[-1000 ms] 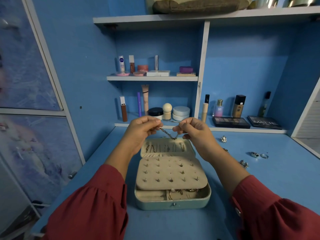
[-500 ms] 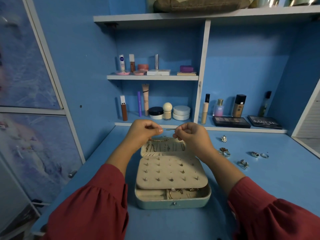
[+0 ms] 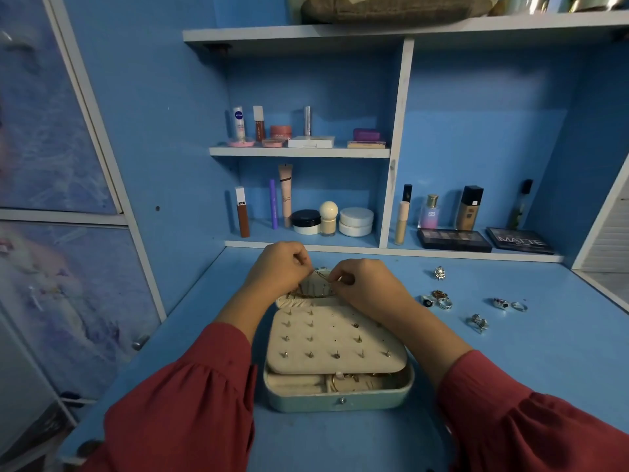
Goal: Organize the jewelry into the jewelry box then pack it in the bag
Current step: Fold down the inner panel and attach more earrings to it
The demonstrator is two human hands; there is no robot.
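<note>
blue painted wood is everywhere here: the desk (image 3: 510,362) and the shelving behind it, where cosmetics (image 3: 306,212) stand in rows and two dark palettes (image 3: 454,239) lie flat. on the top shelf sits a brownish padded thing (image 3: 391,6) that may be the bag, though too little of it shows to tell.

in the middle of the desk the jewelry box (image 3: 340,400) lies open, pale green outside and cream within. its earring panel (image 3: 335,338) is folded forward over the base, with studs pushed through many of its holes and a few holes bare. below the panel's front edge the bottom tray shows some gold pieces already stowed. behind the panel the lid section (image 3: 315,289) lies back, and thin gold chains seem to hang there.

both hands work over that lid. the left hand (image 3: 277,270) and the right hand (image 3: 366,284) each have fingers curled and thumb and forefinger pinched on one end of a fine chain (image 3: 321,275), which is stretched between them just above the lid.

to the right of the box, well apart from it, loose rings (image 3: 437,301) lie on the desk in small groups, a brooch-like piece (image 3: 439,272) farthest back.

as a judgement, the task is somewhere near its middle: earrings and some chains look stowed and this chain is being fitted, while the rings remain to be gathered, the box closed, and the packing not yet begun.
</note>
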